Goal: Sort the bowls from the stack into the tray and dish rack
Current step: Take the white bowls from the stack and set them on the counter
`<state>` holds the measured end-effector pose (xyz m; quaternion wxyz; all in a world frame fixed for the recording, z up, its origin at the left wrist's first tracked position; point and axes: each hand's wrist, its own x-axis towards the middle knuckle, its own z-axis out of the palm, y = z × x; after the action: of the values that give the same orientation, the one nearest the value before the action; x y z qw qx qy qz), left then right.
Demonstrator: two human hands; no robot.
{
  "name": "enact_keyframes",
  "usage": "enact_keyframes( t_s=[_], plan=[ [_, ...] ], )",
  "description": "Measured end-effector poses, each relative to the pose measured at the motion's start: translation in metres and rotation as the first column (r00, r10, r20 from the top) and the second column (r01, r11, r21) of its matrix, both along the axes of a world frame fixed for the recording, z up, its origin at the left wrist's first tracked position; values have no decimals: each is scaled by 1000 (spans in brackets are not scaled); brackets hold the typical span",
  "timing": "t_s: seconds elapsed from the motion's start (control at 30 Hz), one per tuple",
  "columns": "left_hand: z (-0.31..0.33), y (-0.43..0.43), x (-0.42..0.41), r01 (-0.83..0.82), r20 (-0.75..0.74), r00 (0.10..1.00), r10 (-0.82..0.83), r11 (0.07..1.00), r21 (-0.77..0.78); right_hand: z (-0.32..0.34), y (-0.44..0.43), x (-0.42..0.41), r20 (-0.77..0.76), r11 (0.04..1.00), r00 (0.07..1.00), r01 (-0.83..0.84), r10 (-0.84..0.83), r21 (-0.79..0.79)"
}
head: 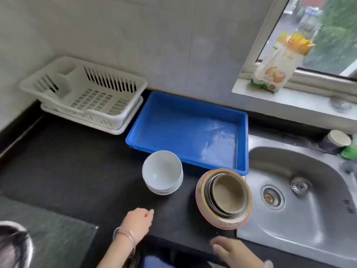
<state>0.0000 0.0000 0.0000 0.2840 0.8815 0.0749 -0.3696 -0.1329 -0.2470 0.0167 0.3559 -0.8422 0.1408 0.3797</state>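
Left hand (138,222) loosely curled, right hand (234,250) spread flat, both empty, at six o'clock. Bowls (224,198) stacked at centre beside white bowls (162,172); tray (188,130) twelve o'clock, rack (85,91) ten.

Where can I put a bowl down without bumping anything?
The blue tray and white dish rack hold nothing. The black counter left of the white bowl stack is bare. It's crowded between that stack, the brown bowl stack and the sink.

Blue tray (243,144), white dish rack (123,113)
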Motion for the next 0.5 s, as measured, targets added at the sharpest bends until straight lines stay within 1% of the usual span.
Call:
enact_keyframes(
  t_s=[0.03,0.07,0.1,0.13,0.17,0.23,0.3,0.37,0.43,0.5],
  plan=[
    [0,1,8,-97,72,992,103,992,-77,3,-1,13,94,999,995,43,-45,29],
    [5,2,16,-179,136,971,195,976,-126,12,0,30,160,996,983,91,-92,9],
    [10,3,23,-224,202,945,258,958,-178,21,2,49,240,993,964,116,-115,9],
    [20,2,31,-253,262,916,304,944,-211,30,6,71,327,990,937,140,-127,-16],
    [25,1,39,-263,291,896,335,929,-259,36,10,92,396,987,909,155,-132,-28],
    [32,-2,50,-261,330,871,364,912,-317,44,22,128,490,976,855,214,-168,-39],
    [35,-6,61,-254,347,863,367,909,-330,44,33,159,516,958,832,278,-202,-73],
    [36,-10,68,-236,357,868,344,920,-313,42,46,180,505,942,838,309,-206,-129],
    [34,-10,73,-223,363,875,320,933,-284,37,56,191,501,934,840,324,-210,-151],
    [33,-9,75,-230,355,876,327,930,-288,34,62,196,523,929,834,318,-178,-191]
  ],
)
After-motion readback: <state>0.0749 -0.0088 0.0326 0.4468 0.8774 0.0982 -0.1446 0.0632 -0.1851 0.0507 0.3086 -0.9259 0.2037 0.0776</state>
